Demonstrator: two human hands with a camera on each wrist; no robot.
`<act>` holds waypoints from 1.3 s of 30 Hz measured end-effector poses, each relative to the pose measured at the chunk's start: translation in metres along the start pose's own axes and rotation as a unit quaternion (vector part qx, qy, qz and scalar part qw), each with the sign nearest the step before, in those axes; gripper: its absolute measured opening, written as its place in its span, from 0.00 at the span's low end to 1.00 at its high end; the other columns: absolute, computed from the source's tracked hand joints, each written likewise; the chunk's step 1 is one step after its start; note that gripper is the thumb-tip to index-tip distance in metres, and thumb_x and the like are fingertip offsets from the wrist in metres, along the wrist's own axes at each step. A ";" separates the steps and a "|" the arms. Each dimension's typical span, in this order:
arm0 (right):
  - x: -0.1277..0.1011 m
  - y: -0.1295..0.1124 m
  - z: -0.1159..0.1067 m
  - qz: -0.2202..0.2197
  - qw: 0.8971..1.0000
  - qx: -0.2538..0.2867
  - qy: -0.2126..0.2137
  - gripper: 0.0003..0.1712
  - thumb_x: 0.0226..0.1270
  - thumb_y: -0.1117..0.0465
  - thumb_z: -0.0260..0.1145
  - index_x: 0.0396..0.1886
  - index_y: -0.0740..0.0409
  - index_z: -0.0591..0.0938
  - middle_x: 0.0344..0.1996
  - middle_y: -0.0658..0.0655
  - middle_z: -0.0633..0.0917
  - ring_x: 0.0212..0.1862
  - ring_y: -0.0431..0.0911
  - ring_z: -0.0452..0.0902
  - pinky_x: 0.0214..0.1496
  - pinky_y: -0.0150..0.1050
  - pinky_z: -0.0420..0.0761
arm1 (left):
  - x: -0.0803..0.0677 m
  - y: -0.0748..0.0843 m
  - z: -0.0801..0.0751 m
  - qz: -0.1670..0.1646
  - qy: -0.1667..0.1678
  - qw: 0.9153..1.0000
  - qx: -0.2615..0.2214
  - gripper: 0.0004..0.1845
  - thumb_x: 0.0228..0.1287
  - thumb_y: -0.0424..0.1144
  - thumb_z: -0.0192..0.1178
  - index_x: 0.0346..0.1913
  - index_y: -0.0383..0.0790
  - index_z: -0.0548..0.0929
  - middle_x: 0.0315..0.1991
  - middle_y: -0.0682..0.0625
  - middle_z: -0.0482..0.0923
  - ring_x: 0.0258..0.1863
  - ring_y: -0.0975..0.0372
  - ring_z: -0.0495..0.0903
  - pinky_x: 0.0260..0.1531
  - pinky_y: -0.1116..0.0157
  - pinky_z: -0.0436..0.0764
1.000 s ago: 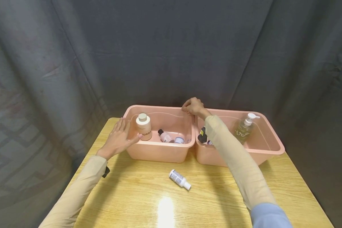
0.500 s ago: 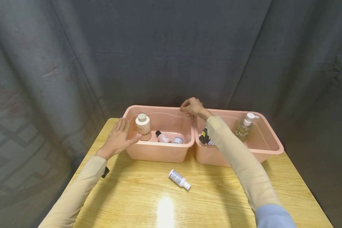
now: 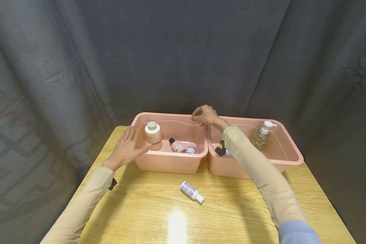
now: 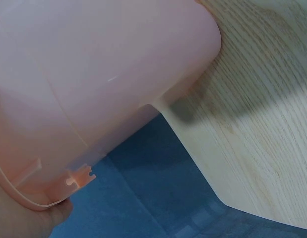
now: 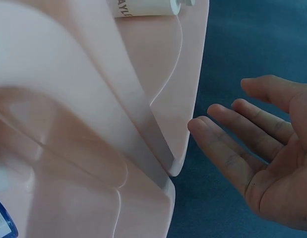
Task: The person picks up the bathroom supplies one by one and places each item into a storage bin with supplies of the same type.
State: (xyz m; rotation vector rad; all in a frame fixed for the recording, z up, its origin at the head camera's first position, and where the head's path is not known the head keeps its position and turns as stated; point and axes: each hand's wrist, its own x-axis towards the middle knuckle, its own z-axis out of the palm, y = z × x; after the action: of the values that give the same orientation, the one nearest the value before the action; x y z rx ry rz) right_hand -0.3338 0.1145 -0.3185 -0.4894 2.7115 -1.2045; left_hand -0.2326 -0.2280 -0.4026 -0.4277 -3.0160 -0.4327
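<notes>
Dark curtain (image 3: pixel 183 51), wood table (image 3: pixel 231 210); both grips released by pink bins (image 3: pixel 170 162).

1. The left pink bin (image 3: pixel 170 162) stands upright on the table, a rectangular plastic tub with a rolled rim, its right wall just beside its twin; bottles lie inside it.
2. The right pink bin (image 3: pixel 280 162) is of the same make, also upright, and a clear pump bottle stands in it.
</notes>
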 end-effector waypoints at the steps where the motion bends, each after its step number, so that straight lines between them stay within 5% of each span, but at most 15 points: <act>1: -0.001 0.000 0.000 -0.001 1.000 0.004 -0.002 0.15 0.67 0.62 0.68 0.49 0.67 0.84 0.40 0.65 0.87 0.40 0.60 0.85 0.43 0.50 0.85 | 0.000 0.000 0.000 0.000 0.000 1.000 0.000 0.57 0.66 0.73 0.41 0.75 0.23 0.45 0.77 0.30 0.32 0.76 0.44 0.30 0.73 0.47 0.37; 7: -0.005 -0.004 0.002 -0.015 1.000 0.016 -0.007 0.15 0.67 0.65 0.68 0.49 0.70 0.84 0.39 0.63 0.87 0.29 0.45 0.84 0.42 0.49 0.86 | -0.001 0.000 -0.001 -0.001 -0.001 1.000 -0.003 0.58 0.66 0.74 0.42 0.75 0.24 0.44 0.77 0.31 0.31 0.76 0.44 0.30 0.73 0.47 0.37; 19: -0.015 -0.008 0.006 -0.037 0.999 0.002 -0.024 0.14 0.68 0.64 0.66 0.50 0.67 0.84 0.43 0.62 0.87 0.40 0.51 0.85 0.41 0.46 0.86 | -0.001 -0.001 -0.001 0.000 0.001 1.000 -0.005 0.58 0.66 0.74 0.42 0.75 0.24 0.45 0.77 0.31 0.32 0.76 0.44 0.30 0.73 0.46 0.37; 39: -0.026 -0.008 0.009 -0.073 0.997 0.019 -0.023 0.14 0.66 0.65 0.69 0.49 0.67 0.85 0.42 0.63 0.87 0.35 0.50 0.86 0.39 0.45 0.87 | -0.001 -0.001 -0.001 0.001 0.004 1.000 -0.006 0.57 0.66 0.73 0.42 0.75 0.24 0.45 0.77 0.30 0.33 0.76 0.44 0.31 0.73 0.47 0.38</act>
State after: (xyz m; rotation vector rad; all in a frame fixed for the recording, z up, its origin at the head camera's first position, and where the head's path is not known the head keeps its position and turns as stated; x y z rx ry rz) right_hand -0.3056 0.1122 -0.3185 -0.7118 2.6490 -1.2591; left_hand -0.2321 -0.2291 -0.4021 -0.4293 -3.0068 -0.4505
